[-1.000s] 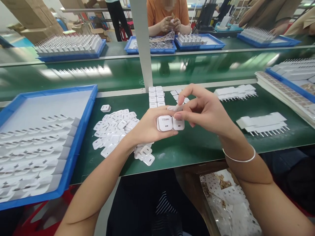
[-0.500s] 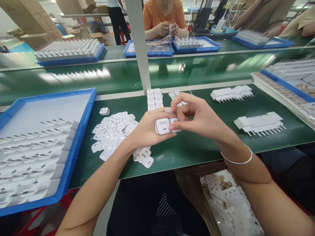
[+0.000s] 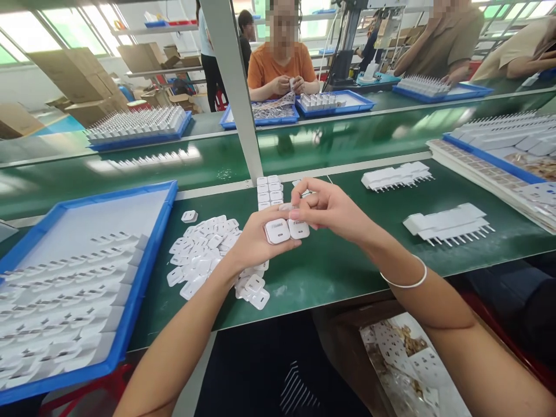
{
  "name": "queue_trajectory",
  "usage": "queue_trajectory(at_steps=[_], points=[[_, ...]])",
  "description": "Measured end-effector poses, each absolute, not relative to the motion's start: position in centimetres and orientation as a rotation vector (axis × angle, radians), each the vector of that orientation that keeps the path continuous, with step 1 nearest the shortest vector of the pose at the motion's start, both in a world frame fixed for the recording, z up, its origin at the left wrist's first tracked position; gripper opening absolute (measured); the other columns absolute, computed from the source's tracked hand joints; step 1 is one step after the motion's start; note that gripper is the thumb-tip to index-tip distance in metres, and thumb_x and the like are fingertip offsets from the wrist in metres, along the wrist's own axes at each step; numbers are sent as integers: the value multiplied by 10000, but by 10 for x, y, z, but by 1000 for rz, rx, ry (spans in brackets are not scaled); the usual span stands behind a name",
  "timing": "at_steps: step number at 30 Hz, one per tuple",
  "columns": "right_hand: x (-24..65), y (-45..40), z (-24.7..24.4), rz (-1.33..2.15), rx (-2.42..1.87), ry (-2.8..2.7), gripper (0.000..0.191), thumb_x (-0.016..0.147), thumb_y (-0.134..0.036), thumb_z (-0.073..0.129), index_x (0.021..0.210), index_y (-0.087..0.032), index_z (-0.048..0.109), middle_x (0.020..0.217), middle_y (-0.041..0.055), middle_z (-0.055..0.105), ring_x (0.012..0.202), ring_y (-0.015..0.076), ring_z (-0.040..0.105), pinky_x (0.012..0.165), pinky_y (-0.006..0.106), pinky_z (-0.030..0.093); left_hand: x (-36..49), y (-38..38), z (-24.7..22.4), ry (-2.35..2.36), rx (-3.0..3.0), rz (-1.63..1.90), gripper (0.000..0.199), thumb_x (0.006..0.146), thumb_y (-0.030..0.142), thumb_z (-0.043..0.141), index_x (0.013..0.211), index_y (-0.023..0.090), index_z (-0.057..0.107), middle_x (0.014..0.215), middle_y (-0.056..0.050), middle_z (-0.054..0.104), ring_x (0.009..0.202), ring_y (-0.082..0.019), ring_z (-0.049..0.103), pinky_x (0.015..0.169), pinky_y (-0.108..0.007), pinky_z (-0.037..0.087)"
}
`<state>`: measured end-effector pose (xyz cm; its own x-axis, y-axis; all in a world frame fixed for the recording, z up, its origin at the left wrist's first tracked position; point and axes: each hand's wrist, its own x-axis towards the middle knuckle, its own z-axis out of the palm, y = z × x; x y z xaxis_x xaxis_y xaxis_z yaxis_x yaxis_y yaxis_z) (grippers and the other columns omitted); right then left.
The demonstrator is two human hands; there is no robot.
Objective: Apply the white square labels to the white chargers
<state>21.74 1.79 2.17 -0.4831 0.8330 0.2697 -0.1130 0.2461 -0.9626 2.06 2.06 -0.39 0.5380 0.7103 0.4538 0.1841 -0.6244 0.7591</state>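
My left hand [image 3: 256, 236] is wrapped round a short row of white charger pieces [image 3: 277, 231], their slotted faces turned toward me. The fingers of my right hand [image 3: 332, 209] are bent at the top of the right-hand piece [image 3: 299, 229], the thumb touching its upper edge; whether they grip anything smaller is hard to see. Left of my hands a loose pile of white slotted covers [image 3: 202, 249] lies on the green table [image 3: 313, 275]. Behind my hands, more covers stand in neat columns [image 3: 270, 191].
A blue-rimmed tray [image 3: 125, 313] of white pronged pieces is at the left. Two rows of pronged pieces [image 3: 447, 223] lie at the right, near another blue tray [image 3: 490, 156]. A post [image 3: 237, 87] rises behind the table. Across it, a person in orange [image 3: 282, 69] handles a small part.
The view has tilted up. My right thumb has moved from the right-hand piece's face to its top edge, so more of that face shows. My left hand keeps its hold.
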Motion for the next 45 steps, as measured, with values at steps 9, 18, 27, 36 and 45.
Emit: queue_trajectory(at_steps=[9, 18, 27, 36, 45], points=[[219, 28, 15, 1158, -702, -1462, 282, 758, -311, 825, 833, -167, 595, 660, -54, 558, 575, 62, 488, 494, 175, 388, 17, 22, -6, 868, 2178, 1420, 396, 733, 278, 823, 1115, 221, 733, 1063, -87, 747, 944, -232, 706, 860, -383, 574], [199, 28, 6, 1665, -784, -1445, 351, 783, -338, 794, 1078, -167, 710, 1101, 75, 687, 939, 164, 675, 822, 298, 597, 13, 25, -16, 814, 2470, 1550, 456, 818, 312, 733, 1256, 207, 657, 1290, -143, 680, 1214, -292, 646, 1028, -469, 553], [205, -14, -10, 2130, -544, -806, 430, 899, -512, 648, 1215, -222, 616, 1034, 83, 716, 957, 207, 699, 931, 397, 537, 19, 10, -2, 605, 2482, 1647, 443, 815, 298, 713, 1241, 191, 651, 1343, -166, 643, 1217, -306, 649, 1063, -504, 528], [170, -74, -37, 2407, -336, -630, 463, 608, -345, 863, 1007, -167, 712, 986, 52, 751, 949, 205, 683, 851, 322, 498, 3, -70, -3, 378, 2514, 1456, 596, 757, 291, 760, 1325, 229, 590, 1287, -124, 687, 1295, -351, 588, 1261, -639, 139], [102, -77, -11, 2436, -402, -1005, 471, 723, -431, 731, 1119, -180, 691, 1060, 72, 739, 937, 182, 687, 798, 282, 537, -78, -145, -13, 1457, 2318, 1467, 1081, 711, 406, 843, 1578, 244, 218, 1603, -172, 345, 1506, -384, 273, 1239, -657, 18]])
